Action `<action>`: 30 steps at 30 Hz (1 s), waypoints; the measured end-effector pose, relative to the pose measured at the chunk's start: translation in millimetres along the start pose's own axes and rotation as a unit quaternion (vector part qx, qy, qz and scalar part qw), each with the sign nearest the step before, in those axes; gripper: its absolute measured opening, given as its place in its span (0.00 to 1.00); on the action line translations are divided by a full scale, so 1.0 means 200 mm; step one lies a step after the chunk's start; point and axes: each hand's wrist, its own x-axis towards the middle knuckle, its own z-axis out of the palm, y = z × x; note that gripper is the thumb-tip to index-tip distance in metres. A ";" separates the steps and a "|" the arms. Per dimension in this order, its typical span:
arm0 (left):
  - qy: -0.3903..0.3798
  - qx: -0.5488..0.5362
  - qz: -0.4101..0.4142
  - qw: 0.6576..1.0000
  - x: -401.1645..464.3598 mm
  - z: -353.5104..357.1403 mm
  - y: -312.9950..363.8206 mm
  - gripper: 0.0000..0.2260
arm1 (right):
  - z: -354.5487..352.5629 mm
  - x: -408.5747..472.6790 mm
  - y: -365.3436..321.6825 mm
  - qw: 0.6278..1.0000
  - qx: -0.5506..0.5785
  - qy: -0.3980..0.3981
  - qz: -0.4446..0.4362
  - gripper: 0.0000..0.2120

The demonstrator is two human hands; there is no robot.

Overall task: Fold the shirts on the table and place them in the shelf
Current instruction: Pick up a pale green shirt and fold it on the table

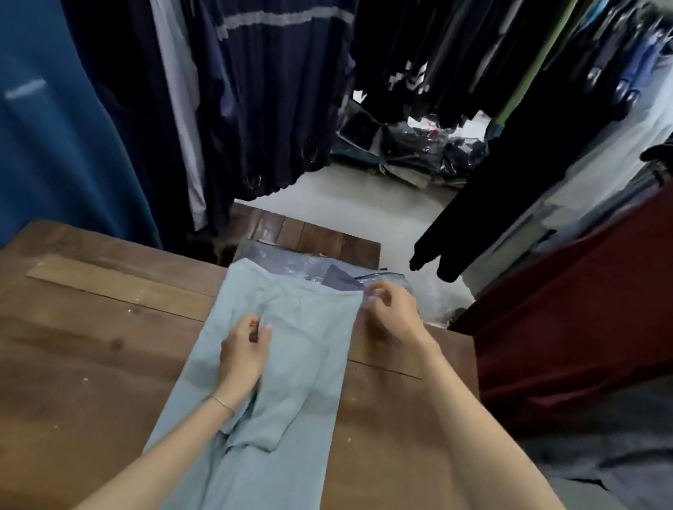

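Two hands work one pale blue shirt point(271, 373) lying lengthwise on the wooden table point(64, 349). My left hand point(242, 353) rests mid-shirt, fingers curled, pinching a fold of cloth. Farther out, my right hand point(393, 309) pinches the shirt's far right corner. Beyond it lies a plastic-wrapped garment point(283, 265), then racks of hanging clothes point(265, 58).

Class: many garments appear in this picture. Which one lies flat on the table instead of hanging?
The pale blue-green shirt, spread lengthwise on the wooden table under both hands; the navy, black and maroon garments all hang on racks around it.
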 end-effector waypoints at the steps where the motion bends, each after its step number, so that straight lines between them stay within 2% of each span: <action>1: 0.000 -0.021 0.009 1.000 -0.01 0.00 0.00 0.06 | 0.00 0.06 0.00 0.999 0.016 -0.035 0.003 0.12; 4: 0.005 -0.060 0.007 0.998 -0.02 -0.01 -0.03 0.06 | 0.00 0.21 0.00 0.987 0.040 -0.156 -0.002 0.11; 7: -0.007 -0.138 -0.047 0.989 -0.01 -0.02 -0.07 0.06 | -0.01 0.30 0.00 0.970 0.025 -0.241 0.031 0.18; 11: -0.014 -0.182 -0.085 0.980 0.00 -0.01 -0.08 0.08 | -0.04 0.42 -0.04 0.946 -0.020 -0.323 0.025 0.10; 14: -0.019 -0.194 -0.094 0.976 0.02 -0.01 -0.08 0.10 | -0.03 0.49 -0.06 0.940 -0.036 -0.337 0.022 0.11; 17: -0.024 -0.184 -0.103 0.977 0.05 -0.01 -0.11 0.17 | -0.02 0.50 -0.04 0.926 -0.090 -0.364 0.032 0.11; 21: 0.012 -0.179 -0.132 0.975 0.08 0.02 -0.09 0.06 | -0.02 0.50 -0.01 0.928 -0.074 -0.360 0.063 0.08; 25: 0.048 -0.188 -0.126 0.973 0.09 0.03 -0.07 0.08 | 0.00 0.47 0.01 0.937 -0.035 -0.341 0.065 0.08; 30: 0.055 -0.200 -0.100 0.973 0.14 0.00 -0.03 0.08 | 0.05 0.41 0.02 0.961 -0.020 -0.274 0.043 0.09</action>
